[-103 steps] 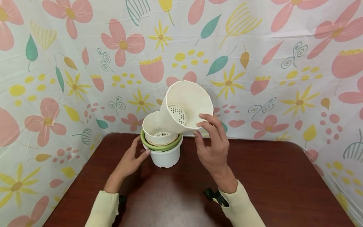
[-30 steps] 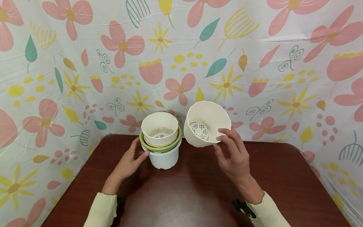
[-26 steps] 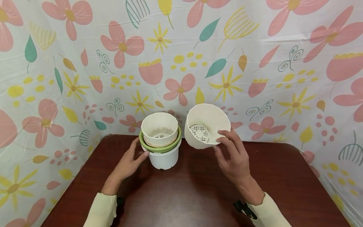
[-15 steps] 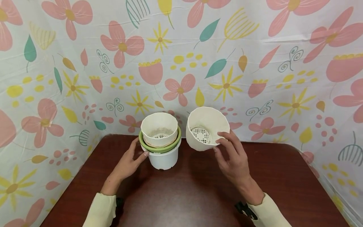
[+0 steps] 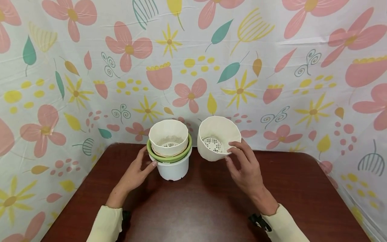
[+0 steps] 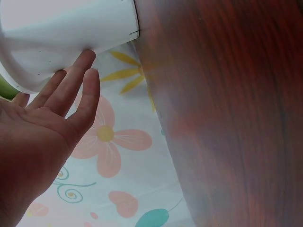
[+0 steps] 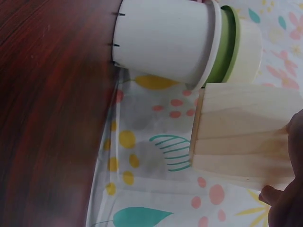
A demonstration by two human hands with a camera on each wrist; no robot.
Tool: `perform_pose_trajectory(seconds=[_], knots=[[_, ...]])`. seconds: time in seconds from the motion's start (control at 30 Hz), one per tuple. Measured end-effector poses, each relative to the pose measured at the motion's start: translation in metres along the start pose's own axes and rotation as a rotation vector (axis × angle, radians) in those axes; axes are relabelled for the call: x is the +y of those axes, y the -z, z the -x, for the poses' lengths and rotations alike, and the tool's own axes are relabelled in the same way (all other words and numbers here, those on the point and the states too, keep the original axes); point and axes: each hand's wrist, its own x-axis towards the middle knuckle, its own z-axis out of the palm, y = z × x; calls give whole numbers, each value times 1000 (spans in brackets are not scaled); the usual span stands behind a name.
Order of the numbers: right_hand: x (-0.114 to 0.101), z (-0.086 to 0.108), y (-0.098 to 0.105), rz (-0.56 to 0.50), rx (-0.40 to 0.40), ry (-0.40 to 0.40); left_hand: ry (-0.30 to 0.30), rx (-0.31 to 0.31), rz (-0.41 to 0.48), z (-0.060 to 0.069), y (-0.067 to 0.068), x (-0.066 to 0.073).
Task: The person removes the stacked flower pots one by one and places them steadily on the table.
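My right hand [image 5: 246, 169] pinches the rim of a cream plastic flower pot [image 5: 208, 153], thumb outside and fingers inside. The pot is tilted, showing its perforated bottom, and hangs above the table just right of a stack. In the stack, another cream flower pot [image 5: 169, 132] sits inside a green-rimmed pot [image 5: 188, 148], which sits in a white pot [image 5: 173, 171] standing on the table. My left hand [image 5: 133, 174] touches the stack's left side, fingers spread and lightly bent. In the left wrist view, fingertips [image 6: 87, 56] rest against the white pot [image 6: 71, 38].
A dark reddish-brown table [image 5: 193, 208] carries the stack near its back edge. Close behind hangs a white cloth [image 5: 193, 50] printed with flowers and leaves, which also runs along both sides. A black strap [image 5: 260, 222] is on the right wrist.
Since the oldest frame, my right hand has brought the held flower pot rightward and down, away from the stack. Over the last second it sank slightly. My left hand has stayed at the stack.
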Motion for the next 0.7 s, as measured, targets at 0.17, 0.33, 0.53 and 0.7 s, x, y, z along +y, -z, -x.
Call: perform_pose_trajectory(seconds=[0.17,0.33,0.53,0.7], knots=[[2,2,0,13,-43,-16,20,-7,13,1,0,2],[5,4,-1,25,-74,-29,23,-7,3,1,0,2],[10,9,-4,35,-90,-34,27,-6,1,0,0,1],[13,12,-6,40,-105,-39,38,-6,-1,1,1,1]])
